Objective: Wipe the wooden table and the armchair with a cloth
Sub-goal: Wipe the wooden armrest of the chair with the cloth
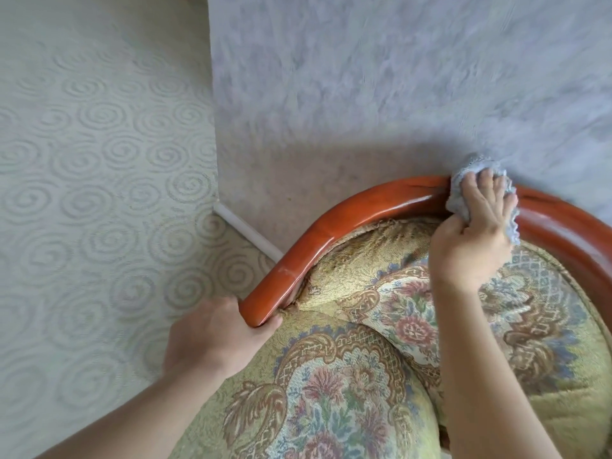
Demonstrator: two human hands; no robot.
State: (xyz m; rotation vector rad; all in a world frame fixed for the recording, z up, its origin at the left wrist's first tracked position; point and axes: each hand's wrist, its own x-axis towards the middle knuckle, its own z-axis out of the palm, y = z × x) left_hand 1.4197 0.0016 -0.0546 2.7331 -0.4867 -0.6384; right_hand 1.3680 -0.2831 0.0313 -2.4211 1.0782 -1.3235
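Right hand (477, 236) clamps the cloth (463, 180) on the top of the armchair's rail (364, 207), near the wall. Left hand (212, 339) grips the rail's end, steadying it. Wipe along the curve with even pressure, covering both faces.

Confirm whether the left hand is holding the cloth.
No: the cloth is under the right hand on the wooden rail; the left hand grips the rail's end.
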